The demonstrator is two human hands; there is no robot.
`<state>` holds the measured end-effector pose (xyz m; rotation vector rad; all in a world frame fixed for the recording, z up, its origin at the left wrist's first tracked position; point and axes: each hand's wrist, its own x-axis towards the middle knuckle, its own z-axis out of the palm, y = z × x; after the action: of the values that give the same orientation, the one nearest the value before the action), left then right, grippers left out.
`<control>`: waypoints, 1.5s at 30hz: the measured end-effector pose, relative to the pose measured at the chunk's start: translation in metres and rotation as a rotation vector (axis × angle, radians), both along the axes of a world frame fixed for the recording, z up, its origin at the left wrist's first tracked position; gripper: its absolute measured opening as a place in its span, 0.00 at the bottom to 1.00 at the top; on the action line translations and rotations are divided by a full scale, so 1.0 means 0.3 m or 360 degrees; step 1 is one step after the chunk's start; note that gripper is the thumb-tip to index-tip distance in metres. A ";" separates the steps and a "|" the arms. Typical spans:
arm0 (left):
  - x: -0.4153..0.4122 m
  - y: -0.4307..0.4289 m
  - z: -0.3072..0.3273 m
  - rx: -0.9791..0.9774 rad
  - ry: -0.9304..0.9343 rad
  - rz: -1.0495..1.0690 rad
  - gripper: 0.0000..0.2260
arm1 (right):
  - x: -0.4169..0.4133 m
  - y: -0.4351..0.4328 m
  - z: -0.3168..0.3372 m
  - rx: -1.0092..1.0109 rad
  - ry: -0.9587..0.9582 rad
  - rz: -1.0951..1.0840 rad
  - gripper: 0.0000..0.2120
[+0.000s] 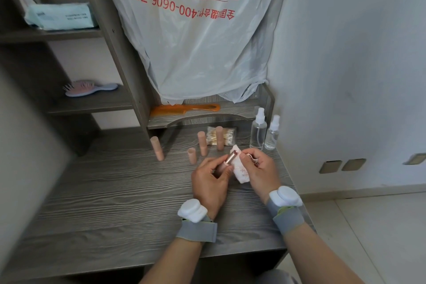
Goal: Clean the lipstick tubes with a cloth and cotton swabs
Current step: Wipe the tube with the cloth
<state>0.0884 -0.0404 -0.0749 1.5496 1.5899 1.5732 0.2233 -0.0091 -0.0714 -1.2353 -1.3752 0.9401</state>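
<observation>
My left hand [211, 180] grips an uncapped pink lipstick tube [228, 159], tilted up to the right with its reddish tip showing. My right hand [259, 169] holds a crumpled white cloth [239, 172] against the tube's upper end. Both hands hover just above the grey wooden desk [115, 191]. Behind them stand pink tubes: one at the left [157, 148], a short one [191, 156] and two taller ones [202, 143] [219, 138]. A clear bag of cotton swabs [227, 136] lies behind those.
Two clear spray bottles [258, 130] [272, 133] stand at the desk's back right by the wall. An orange comb [184, 108] lies on the low shelf, a hairbrush [90, 87] on the left shelf. A printed plastic bag [196, 30] hangs over the shelving.
</observation>
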 end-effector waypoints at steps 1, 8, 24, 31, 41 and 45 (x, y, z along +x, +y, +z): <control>0.000 0.001 -0.002 -0.0001 0.0010 0.0015 0.15 | 0.000 0.001 -0.002 -0.0017 0.0008 -0.0013 0.09; -0.006 0.004 -0.006 0.0024 0.0043 0.0062 0.14 | -0.006 -0.001 0.006 -0.0075 -0.0015 -0.0030 0.06; 0.004 -0.004 0.009 -0.0026 0.0033 0.0010 0.16 | -0.011 -0.010 0.013 0.0020 -0.0028 0.0044 0.11; 0.004 -0.003 0.008 -0.0073 -0.0066 0.0030 0.14 | -0.008 -0.016 0.013 0.0074 -0.0025 0.0120 0.12; -0.001 -0.005 0.008 -0.0107 -0.0148 -0.0052 0.13 | -0.005 -0.005 0.005 0.0032 0.0080 0.0069 0.07; 0.000 -0.005 0.011 -0.0127 -0.0213 -0.0153 0.10 | -0.001 0.000 0.003 -0.0008 0.0127 0.0079 0.08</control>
<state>0.0882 -0.0420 -0.0717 1.4258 1.4660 1.5098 0.2229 -0.0090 -0.0705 -1.1599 -1.3465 1.0168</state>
